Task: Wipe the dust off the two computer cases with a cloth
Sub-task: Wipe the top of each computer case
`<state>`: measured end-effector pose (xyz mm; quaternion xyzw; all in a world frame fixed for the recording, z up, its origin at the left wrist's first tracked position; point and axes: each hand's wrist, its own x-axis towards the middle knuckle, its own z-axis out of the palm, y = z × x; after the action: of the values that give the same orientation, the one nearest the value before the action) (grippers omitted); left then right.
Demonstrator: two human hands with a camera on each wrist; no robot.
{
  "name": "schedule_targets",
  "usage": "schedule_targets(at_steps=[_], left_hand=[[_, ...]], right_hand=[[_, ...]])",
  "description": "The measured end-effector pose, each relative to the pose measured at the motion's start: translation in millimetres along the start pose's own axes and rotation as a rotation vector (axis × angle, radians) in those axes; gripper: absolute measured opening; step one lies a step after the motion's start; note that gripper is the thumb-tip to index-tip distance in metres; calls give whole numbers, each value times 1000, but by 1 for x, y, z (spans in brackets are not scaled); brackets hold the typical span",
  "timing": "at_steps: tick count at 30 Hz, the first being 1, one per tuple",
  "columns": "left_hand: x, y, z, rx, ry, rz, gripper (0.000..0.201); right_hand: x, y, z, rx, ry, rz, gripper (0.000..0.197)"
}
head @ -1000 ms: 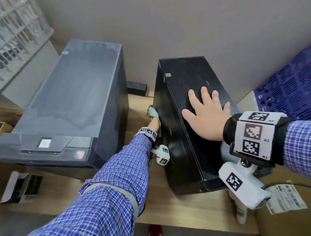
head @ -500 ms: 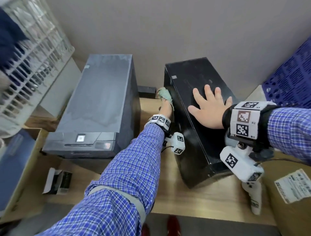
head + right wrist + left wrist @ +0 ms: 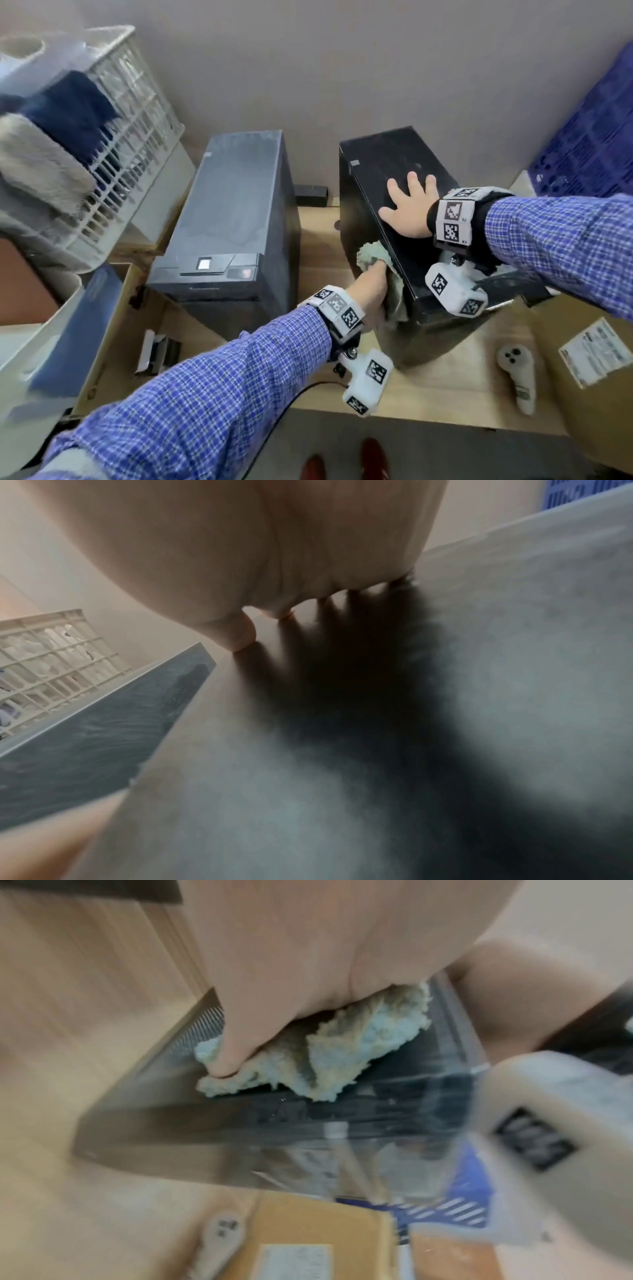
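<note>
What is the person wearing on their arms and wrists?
Both arms wear blue-and-white checked sleeves. Each wrist has a white band with black square code markers, and a white camera block with more markers hangs below it. The left hand and right hand are bare. A dark cable trails from the left wrist block.

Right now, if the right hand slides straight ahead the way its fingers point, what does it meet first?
Probably nothing on the lid: the right hand lies flat on the black computer case, fingers toward its far end. Beyond that edge stands the plain grey wall, though the depth is unclear.
</note>
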<state>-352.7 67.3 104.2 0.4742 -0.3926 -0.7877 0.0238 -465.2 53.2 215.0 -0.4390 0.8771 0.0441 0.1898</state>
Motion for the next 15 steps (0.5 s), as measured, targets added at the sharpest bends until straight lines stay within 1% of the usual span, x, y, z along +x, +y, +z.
schedule_targets(at_steps=[1,3,4,5,6,7,8,9,10,11,12,13,14,15], left_hand=[[-13,6,2,-15,-15,3,59],[-27,19,1,-41,-95,21,59],[-28,25,1,-33,-112,37,64],[-34,30,3,27,-114,43,77],[-39,32,6,144,-90,88,91],[-50,31,10,291,-46,154,97],[-56,24,14,434,5,261,93],[-63,13,16,544,57,401,85],[-70,2,17,607,83,562,75],[-82,-6,18,632,101,680,64],[-85,-11,17,646,103,750,58],[-83,-10,17,631,95,756,61],[-74,-2,18,613,92,694,71],[-65,11,21,568,111,576,81]], right_hand=[[1,1,0,-9,0,-8,66],[1,1,-2,-18,-14,-13,66],[-1,2,-5,-32,-25,-22,65],[-1,4,-8,-29,-35,-38,64],[-4,5,-13,-9,-65,-43,62],[-4,8,-19,30,-97,-50,59],[-7,10,-28,54,-128,-41,54],[-7,14,-35,94,-123,-11,49],[-11,15,-43,68,-111,-11,45],[-13,17,-48,18,-92,-33,44],[-21,18,-54,-40,-99,-56,44],[-18,23,-55,-107,-83,-91,45],[-20,27,-56,-160,-97,-122,46],[-16,31,-52,-156,-82,-162,47]])
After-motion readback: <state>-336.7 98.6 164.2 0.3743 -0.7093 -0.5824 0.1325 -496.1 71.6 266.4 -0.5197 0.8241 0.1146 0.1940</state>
